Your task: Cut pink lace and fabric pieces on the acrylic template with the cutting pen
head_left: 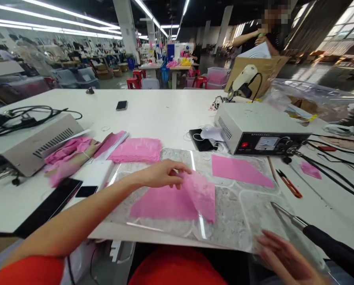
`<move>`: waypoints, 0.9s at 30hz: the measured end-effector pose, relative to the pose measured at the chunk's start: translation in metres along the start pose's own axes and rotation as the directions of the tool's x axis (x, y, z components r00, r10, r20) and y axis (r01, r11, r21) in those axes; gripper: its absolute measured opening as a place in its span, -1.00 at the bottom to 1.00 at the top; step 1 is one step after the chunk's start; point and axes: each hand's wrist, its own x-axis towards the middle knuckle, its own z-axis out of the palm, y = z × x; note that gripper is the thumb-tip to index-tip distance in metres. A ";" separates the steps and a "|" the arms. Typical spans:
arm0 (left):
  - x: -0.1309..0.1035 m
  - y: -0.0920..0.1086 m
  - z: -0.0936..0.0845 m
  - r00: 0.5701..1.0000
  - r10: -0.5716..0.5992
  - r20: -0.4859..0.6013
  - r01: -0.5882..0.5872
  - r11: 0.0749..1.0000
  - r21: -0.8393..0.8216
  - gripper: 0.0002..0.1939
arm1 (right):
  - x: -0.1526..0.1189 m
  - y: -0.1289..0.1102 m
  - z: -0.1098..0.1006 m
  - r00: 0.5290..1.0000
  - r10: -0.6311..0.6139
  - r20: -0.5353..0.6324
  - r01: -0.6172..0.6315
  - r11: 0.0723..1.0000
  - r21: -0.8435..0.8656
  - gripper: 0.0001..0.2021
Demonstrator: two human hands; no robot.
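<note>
Fingers [181,166], left hand [161,173]: thumb and forefinger pinching the raised edge of a pink cloth piece [205,196], the other fingers curled in. The lifted cloth hangs over the middle of the clear mat [228,206]; whether it is one with the flat pink cloth [161,206] beneath, I cannot tell.

Right hand [286,255]: at the mat's near right corner, blurred, fingers stretched out with nothing between them; contact with the mat cannot be made out.

Black-handled tool [328,241], one: just beside the right hand, metal tip pointing over the mat's right part.

Pink cut panel [239,170], one: flat on the mat's far right.

Pink stack [137,150], one: at the mat's far left corner.

Orange-handled snips [289,184], one pair: beside the mat's right edge.

Grey meter box [262,124], one: beyond the mat's far right corner, cables at its front.

Phone [122,105], one: on the white table [161,114], well beyond the mat.

Person [271,35], one: standing far beyond the mat, behind an open carton [248,73].
</note>
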 end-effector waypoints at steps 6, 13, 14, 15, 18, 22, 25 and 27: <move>-0.072 -0.057 0.005 0.987 -0.075 -0.144 0.081 0.996 0.032 -0.90 | 0.024 -0.069 0.076 0.818 -0.472 0.328 0.543 0.823 -0.169 -0.77; -0.106 -0.071 0.010 0.971 0.143 -0.194 -0.074 0.944 0.323 -0.83 | 0.036 -0.081 0.099 0.658 -0.582 0.478 0.713 0.686 -0.145 -0.77; -0.110 -0.072 0.010 0.970 0.157 -0.187 -0.089 0.940 0.328 -0.82 | 0.036 -0.082 0.101 0.648 -0.584 0.489 0.721 0.678 -0.145 -0.77; -0.113 -0.074 0.011 0.969 0.164 -0.185 -0.094 0.937 0.336 -0.82 | 0.035 -0.083 0.102 0.638 -0.586 0.500 0.729 0.669 -0.145 -0.78; -0.122 -0.079 0.014 0.974 0.141 -0.180 -0.058 0.914 0.402 -0.82 | 0.035 -0.083 0.105 0.610 -0.592 0.526 0.750 0.646 -0.143 -0.77; -0.134 -0.085 0.018 0.980 0.119 -0.158 -0.018 0.849 0.529 -0.88 | 0.040 -0.080 0.108 0.550 -0.642 0.534 0.797 0.594 -0.106 -0.78; -0.142 -0.091 0.022 0.971 0.179 -0.160 -0.045 0.790 0.612 -0.81 | 0.045 -0.079 0.112 0.490 -0.703 0.516 0.844 0.531 -0.079 -0.81; -0.146 -0.095 0.027 0.956 0.235 -0.174 -0.059 0.737 0.673 -0.82 | 0.049 -0.078 0.116 0.442 -0.749 0.494 0.877 0.477 -0.061 -0.83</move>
